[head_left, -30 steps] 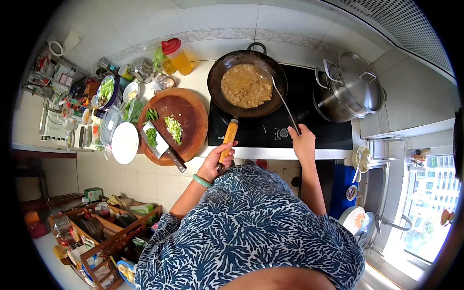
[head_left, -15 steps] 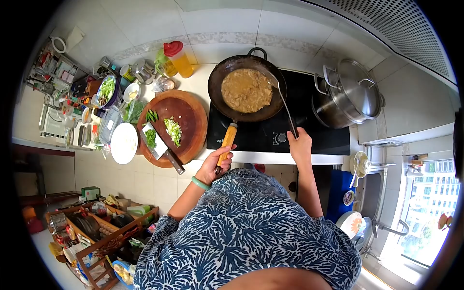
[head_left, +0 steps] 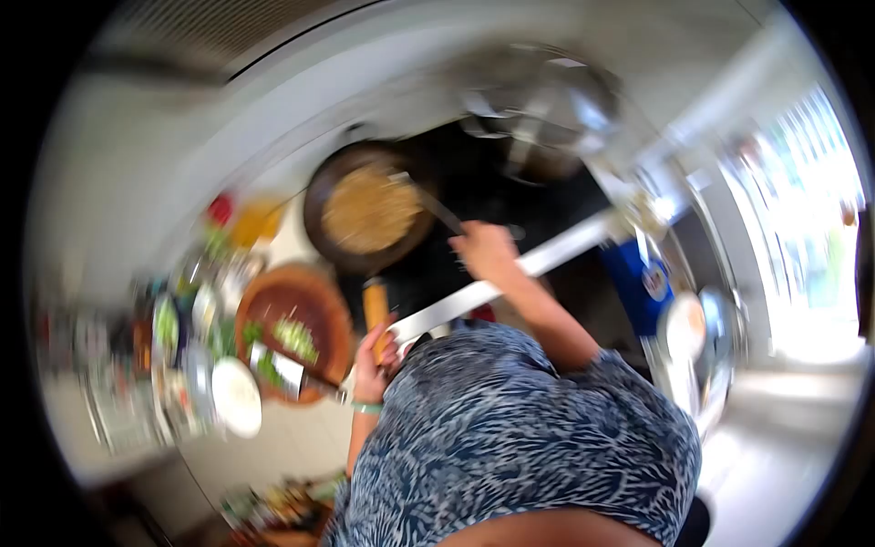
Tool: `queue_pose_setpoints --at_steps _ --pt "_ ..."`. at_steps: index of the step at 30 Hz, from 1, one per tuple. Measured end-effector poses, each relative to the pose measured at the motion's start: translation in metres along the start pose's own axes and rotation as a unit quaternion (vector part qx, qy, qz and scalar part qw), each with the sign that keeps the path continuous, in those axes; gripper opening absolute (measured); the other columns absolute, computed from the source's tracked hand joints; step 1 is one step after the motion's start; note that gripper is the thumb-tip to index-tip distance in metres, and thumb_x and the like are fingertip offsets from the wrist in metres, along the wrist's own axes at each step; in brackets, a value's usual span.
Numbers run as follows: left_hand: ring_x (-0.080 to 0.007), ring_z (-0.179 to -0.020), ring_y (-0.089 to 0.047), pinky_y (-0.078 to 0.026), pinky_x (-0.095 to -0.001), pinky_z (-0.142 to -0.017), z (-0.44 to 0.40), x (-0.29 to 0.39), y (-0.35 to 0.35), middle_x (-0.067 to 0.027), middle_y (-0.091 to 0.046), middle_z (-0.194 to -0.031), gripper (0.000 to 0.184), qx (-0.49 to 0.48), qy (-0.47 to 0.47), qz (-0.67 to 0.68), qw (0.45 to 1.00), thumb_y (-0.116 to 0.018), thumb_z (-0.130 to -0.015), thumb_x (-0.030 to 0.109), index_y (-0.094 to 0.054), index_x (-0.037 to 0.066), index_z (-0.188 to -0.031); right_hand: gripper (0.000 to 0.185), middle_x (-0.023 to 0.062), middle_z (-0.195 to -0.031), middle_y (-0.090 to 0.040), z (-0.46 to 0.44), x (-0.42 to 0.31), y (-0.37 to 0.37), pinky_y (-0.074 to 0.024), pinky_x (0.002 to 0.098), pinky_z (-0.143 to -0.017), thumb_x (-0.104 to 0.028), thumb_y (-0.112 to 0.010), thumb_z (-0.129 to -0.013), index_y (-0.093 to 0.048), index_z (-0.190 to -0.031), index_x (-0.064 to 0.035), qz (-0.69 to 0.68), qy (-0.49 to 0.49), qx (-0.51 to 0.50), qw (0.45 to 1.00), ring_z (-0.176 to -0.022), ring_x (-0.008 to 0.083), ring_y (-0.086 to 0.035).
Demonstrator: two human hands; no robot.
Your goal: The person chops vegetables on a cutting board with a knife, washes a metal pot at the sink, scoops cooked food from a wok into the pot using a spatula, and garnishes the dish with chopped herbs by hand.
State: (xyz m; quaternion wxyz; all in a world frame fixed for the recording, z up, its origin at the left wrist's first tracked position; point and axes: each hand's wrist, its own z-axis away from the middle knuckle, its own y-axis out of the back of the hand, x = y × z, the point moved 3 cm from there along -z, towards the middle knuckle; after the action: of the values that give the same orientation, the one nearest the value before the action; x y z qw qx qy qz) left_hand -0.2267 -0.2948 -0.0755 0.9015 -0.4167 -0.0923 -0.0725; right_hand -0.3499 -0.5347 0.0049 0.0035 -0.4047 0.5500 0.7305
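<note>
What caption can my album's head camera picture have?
Left hand on the wok handle, right hand on a long utensil.

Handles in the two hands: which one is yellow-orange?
The wok handle, the one in the left hand. The utensil handle, in the right hand, is thinner and dark grey.

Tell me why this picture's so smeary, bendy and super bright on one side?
Head view: streaks across the steel pot and wok suggest the camera was moving; head view: the wall looks curved, probably from a wide lens; head view: daylight makes the window glare white.
</note>
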Motion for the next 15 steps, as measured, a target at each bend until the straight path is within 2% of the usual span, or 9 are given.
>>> queue_pose_setpoints --at_steps 1,2,3,5,7,11,13,14,15 --pt "-0.002 -0.045 -0.034 -0.026 -0.0136 -0.035 0.002 0.001 -0.002 0.0033 -0.044 -0.068 0.035 0.025 -0.006 -0.023 0.999 -0.053 -0.089 0.02 -0.047 0.006 -0.12 0.026 0.0199 -0.082 -0.062 0.002 -0.001 -0.001 -0.049 0.0427 -0.072 -0.025 -0.059 -0.079 -0.062 -0.081 0.0005 -0.009 0.021 0.004 1.0 -0.08 0.0358 -0.061" --pt "-0.0016 -0.044 -0.032 -0.026 -0.0132 -0.035 -0.002 0.002 0.007 0.0033 -0.042 -0.068 0.035 -0.02 0.008 0.011 1.0 -0.051 -0.09 0.021 -0.046 0.007 -0.122 0.024 0.0187 -0.08 -0.062 -0.001 0.004 -0.012 -0.0495 0.0425 -0.071 -0.025 -0.06 -0.079 -0.061 -0.081 -0.0006 0.001 0.047 0.023 0.999 -0.079 0.0352 -0.061" --pt "-0.0017 -0.045 -0.031 -0.025 -0.0131 -0.035 -0.001 0.004 0.003 0.0035 -0.04 -0.068 0.034 -0.02 0.006 0.016 1.0 -0.049 -0.091 0.023 -0.046 0.008 -0.122 0.023 0.0181 -0.081 -0.062 -0.001 0.003 -0.013 -0.0501 0.0419 -0.069 -0.024 -0.06 -0.078 -0.06 -0.082 -0.0013 -0.003 0.034 0.025 0.999 -0.079 0.0344 -0.061" --pt "-0.0037 -0.049 -0.034 -0.029 -0.0146 -0.039 0.001 0.006 -0.001 -0.0006 -0.04 -0.073 0.034 -0.045 0.01 0.051 0.998 -0.047 -0.093 0.023 -0.045 0.006 -0.122 0.02 0.0161 -0.086 -0.061 -0.004 0.005 -0.024 -0.0509 0.0395 -0.065 -0.017 -0.059 -0.075 -0.058 -0.086 0.0002 0.002 0.093 0.103 0.99 -0.079 0.0319 -0.061" --pt "-0.0053 -0.05 -0.034 -0.032 -0.0157 -0.041 0.001 0.009 0.001 -0.003 -0.041 -0.076 0.035 -0.075 0.035 0.089 0.993 -0.046 -0.093 0.023 -0.043 0.004 -0.123 0.014 0.0147 -0.079 -0.057 -0.008 0.003 -0.025 -0.0504 0.0364 -0.06 -0.01 -0.055 -0.071 -0.056 -0.082 -0.0008 0.043 0.152 0.147 0.976 -0.074 0.0281 -0.06" --pt "-0.0076 -0.053 -0.037 -0.033 -0.0164 -0.043 0.008 0.011 -0.001 -0.0035 -0.04 -0.076 0.037 0.002 -0.009 0.05 0.999 -0.046 -0.094 0.024 -0.043 0.004 -0.124 0.011 0.0132 -0.079 -0.058 -0.018 0.007 -0.035 -0.0505 0.0354 -0.058 -0.008 -0.054 -0.071 -0.057 -0.079 -0.0023 0.108 0.189 0.155 0.964 -0.075 0.0262 -0.06" --pt "-0.0079 -0.055 -0.039 -0.036 -0.0184 -0.045 0.006 0.012 0.013 -0.0014 -0.039 -0.074 0.037 -0.044 0.0 0.064 0.997 -0.046 -0.093 0.026 -0.044 0.004 -0.123 0.009 0.0126 -0.08 -0.058 -0.024 0.005 -0.047 -0.0508 0.0361 -0.057 -0.008 -0.053 -0.071 -0.058 -0.078 -0.0035 0.123 0.197 0.122 0.965 -0.076 0.0266 -0.06" --pt "-0.0089 -0.054 -0.04 -0.037 -0.0202 -0.045 0.002 0.013 0.027 -0.0005 -0.042 -0.073 0.039 -0.025 -0.011 0.02 0.999 -0.046 -0.093 0.03 -0.044 0.005 -0.123 0.01 0.0122 -0.081 -0.059 -0.025 0.009 -0.054 -0.0514 0.0367 -0.06 -0.01 -0.056 -0.071 -0.058 -0.079 -0.0042 0.124 0.189 0.102 0.969 -0.078 0.0281 -0.06" --pt "-0.0102 -0.056 -0.048 -0.042 -0.0192 -0.048 0.01 0.008 0.012 -0.0029 -0.054 -0.078 0.043 0.057 -0.042 -0.033 0.997 -0.052 -0.089 0.032 -0.045 0.006 -0.123 0.013 0.0112 -0.083 -0.059 -0.021 0.006 -0.045 -0.0516 0.0376 -0.063 -0.013 -0.06 -0.072 -0.058 -0.082 -0.0054 0.063 0.209 0.131 0.967 -0.08 0.0285 -0.06"
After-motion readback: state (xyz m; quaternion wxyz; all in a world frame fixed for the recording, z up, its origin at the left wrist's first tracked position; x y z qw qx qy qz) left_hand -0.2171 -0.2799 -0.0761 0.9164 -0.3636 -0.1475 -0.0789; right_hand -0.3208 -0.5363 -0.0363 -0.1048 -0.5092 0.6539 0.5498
